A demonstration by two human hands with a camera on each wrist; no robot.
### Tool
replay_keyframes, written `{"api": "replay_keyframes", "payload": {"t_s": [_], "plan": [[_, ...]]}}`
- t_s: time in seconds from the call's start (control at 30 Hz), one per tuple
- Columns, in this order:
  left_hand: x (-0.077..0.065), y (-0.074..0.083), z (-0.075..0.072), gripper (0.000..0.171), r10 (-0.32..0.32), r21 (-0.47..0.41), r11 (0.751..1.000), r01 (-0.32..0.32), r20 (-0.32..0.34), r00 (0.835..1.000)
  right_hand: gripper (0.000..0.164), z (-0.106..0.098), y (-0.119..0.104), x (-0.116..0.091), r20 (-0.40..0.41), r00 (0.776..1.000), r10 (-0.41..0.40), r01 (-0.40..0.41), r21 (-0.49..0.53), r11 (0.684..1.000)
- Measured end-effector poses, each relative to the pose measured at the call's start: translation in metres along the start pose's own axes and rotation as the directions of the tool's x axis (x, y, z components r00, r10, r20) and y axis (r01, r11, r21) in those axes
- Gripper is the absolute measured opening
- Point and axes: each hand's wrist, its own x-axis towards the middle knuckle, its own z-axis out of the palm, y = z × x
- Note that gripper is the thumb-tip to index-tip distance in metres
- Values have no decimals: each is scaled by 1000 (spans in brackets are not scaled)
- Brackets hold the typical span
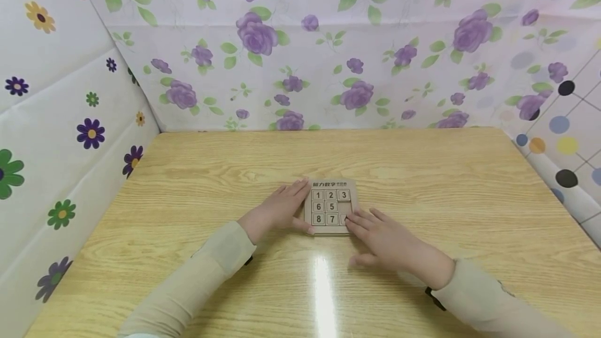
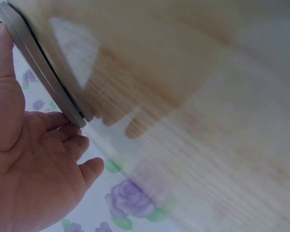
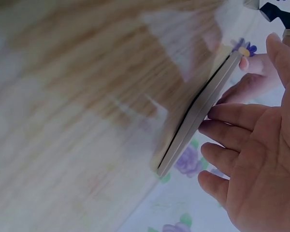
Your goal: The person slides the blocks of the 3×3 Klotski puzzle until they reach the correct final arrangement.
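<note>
A square number sliding puzzle (image 1: 331, 230) lies flat on the table, with tiles 1, 2, 3 in the top row, 6, 5 and a gap in the middle, and 8, 7 plus a partly covered tile at the bottom. Along its left side, my left hand (image 1: 284, 208) holds the frame, thumb at the near corner and fingers at the far one. My right hand (image 1: 387, 239) reaches in from the right, its extended fingertips on the lower right tile (image 1: 344, 219). That tile's number is mostly hidden. In the right wrist view, the right fingers (image 3: 227, 135) appear fairly straight beside the puzzle's edge.
The wood-grain table (image 1: 225, 166) spreads around the puzzle and reflects a bright light strip near its front. A purple-flowered cloth (image 1: 291, 56) hangs behind it. Patterned cloths border the left and right sides.
</note>
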Motion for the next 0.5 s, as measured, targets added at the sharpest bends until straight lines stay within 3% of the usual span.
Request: {"api": "replay_keyframes", "payload": {"t_s": [0.27,0.5], "plan": [[-2,1,-1,113,9,-2,1000,-9,-3,1000,78,1,1,1,-15,1000,-11,11,3,1000],[-2,2,-2,112,18,6,1000,-18,-11,1000,74,-4,13,15,-40,999,3,-2,23,1000]]}}
